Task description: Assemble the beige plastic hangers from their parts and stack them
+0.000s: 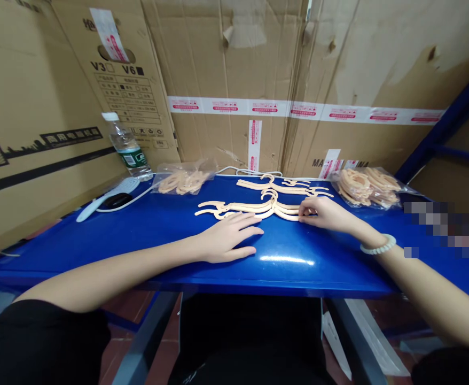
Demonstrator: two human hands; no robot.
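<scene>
Beige folding clothes hangers [272, 204] lie overlapped on the blue tabletop [170, 246] in front of me, their hooks pointing away. My left hand [228, 238] rests palm down at their near left side, fingers spread, its fingertips at the lower arm of the nearest hanger. My right hand [322, 211] is closed in a pinch on the right end of the hangers' arms; its fingers hide that end. Another beige hanger [254, 185] lies just behind, partly folded at its right side.
Clear bags of beige hanger parts lie at the back left [184, 181] and back right [365, 187]. A water bottle [132, 152], a white long-handled object [112, 197] and a black oval object [117, 201] are at the left. Cardboard [226, 64] walls the back.
</scene>
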